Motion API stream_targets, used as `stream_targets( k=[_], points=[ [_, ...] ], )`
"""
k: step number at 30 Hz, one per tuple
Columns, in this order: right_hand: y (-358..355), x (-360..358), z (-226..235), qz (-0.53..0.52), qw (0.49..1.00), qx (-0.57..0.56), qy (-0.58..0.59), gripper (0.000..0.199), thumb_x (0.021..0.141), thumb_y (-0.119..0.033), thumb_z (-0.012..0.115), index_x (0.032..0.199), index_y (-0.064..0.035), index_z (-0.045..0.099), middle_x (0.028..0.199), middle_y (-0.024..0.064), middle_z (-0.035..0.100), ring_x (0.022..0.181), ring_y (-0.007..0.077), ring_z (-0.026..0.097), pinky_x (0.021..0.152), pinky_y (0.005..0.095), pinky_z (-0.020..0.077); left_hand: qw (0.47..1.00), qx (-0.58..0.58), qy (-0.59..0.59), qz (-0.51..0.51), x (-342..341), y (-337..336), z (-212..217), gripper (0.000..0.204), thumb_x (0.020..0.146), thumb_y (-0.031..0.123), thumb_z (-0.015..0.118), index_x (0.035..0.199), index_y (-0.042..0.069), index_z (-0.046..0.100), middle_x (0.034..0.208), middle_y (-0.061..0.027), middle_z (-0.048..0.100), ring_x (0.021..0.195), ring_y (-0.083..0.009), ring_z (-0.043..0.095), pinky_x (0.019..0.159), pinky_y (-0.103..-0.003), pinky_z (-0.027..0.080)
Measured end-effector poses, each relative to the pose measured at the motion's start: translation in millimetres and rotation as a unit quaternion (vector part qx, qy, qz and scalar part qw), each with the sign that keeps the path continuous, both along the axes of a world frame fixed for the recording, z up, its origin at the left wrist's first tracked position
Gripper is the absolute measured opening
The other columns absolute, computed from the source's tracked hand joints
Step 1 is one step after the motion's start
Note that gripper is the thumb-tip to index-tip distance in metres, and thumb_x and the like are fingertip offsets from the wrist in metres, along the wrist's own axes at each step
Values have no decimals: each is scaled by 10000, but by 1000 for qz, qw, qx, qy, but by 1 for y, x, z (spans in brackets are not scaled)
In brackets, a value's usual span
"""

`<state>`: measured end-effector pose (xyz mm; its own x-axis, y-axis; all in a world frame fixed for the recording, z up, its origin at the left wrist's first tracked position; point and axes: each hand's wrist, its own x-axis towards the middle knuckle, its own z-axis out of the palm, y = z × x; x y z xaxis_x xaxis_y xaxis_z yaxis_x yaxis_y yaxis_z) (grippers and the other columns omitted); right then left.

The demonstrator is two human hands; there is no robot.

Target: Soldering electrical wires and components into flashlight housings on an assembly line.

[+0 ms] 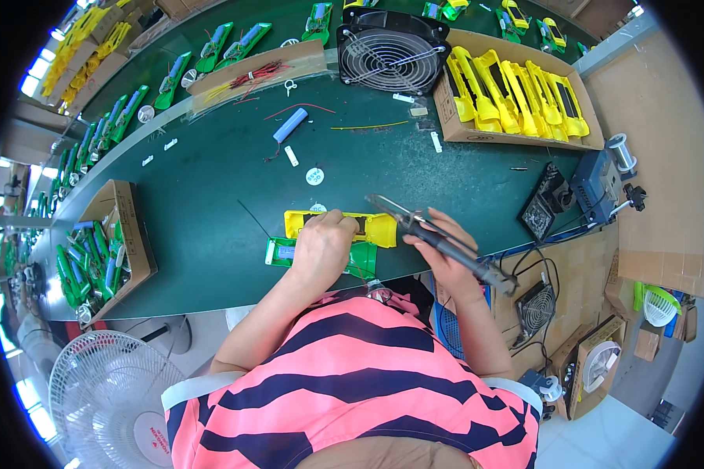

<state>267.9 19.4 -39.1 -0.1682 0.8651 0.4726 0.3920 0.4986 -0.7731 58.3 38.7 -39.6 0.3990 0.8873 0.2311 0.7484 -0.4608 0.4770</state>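
My left hand is closed on a yellow plastic housing near the front edge of the table. A green housing with a blue cell in it lies just below, partly hidden by that hand. A thin dark wire sticks up from its left end. Beside the yellow housing's right end, my right hand grips a dark soldering iron, its front end pointing up and left. Whether its tip touches anything I cannot tell.
A loose blue cell and small white strips lie farther back on the green table. A carton of yellow housings stands back right, beside a black fan. Green units fill a box at left. A blue soldering station sits right.
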Motion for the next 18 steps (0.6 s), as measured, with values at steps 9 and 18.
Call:
stream_targets(
  k=[9, 18],
  points=[
    [-14, 13, -20, 14, 937, -216, 274, 168, 771, 42, 571, 937, 43, 550, 916, 121, 580, 673, 143, 617, 618, 247, 510, 1000, -1, -10, 9, 4, 0, -2, 45, 671, 20, 579, 709, 26, 602, 683, -107, 541, 652, -272, 567, 602, -355, 460],
    [-12, 10, -29, -8, 939, -244, 242, 171, 772, -2, 595, 935, 27, 554, 875, 102, 591, 675, 133, 619, 612, 233, 493, 1000, -11, -9, -2, 6, 3, -1, 55, 671, 9, 554, 706, 18, 595, 686, -118, 538, 654, -275, 570, 615, -358, 462]
  ],
)
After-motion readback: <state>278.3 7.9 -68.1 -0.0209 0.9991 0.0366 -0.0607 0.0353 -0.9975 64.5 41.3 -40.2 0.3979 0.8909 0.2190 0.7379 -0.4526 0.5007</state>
